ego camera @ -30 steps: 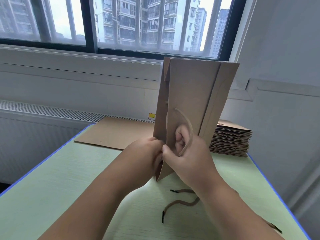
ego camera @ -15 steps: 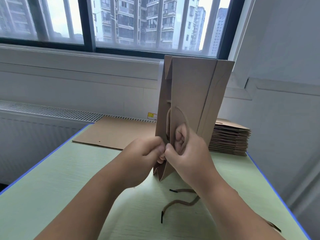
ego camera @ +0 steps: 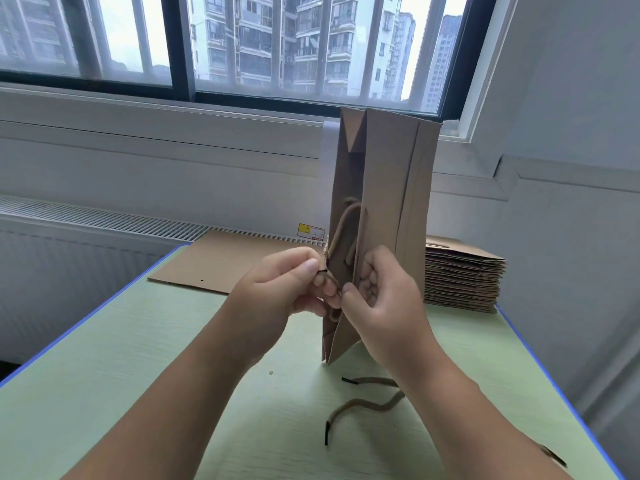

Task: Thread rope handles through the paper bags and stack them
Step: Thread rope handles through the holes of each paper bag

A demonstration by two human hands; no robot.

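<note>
Two hands meet at an upright paper bag [ego camera: 388,181] on the counter [ego camera: 138,358]: the left hand [ego camera: 284,289] pinches the rope handle [ego camera: 338,227] near its end, and the right hand [ego camera: 384,303] grips the bag's edge.

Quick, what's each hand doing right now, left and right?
Left hand: pinching the black-tipped end of the rope handle.
Right hand: gripping the edge of the upright paper bag.

Paper and cord
We see a matt brown paper bag [ego camera: 388,188], a fibrous rope [ego camera: 367,407] at 6 o'clock, a smooth green table [ego camera: 138,375].
</note>
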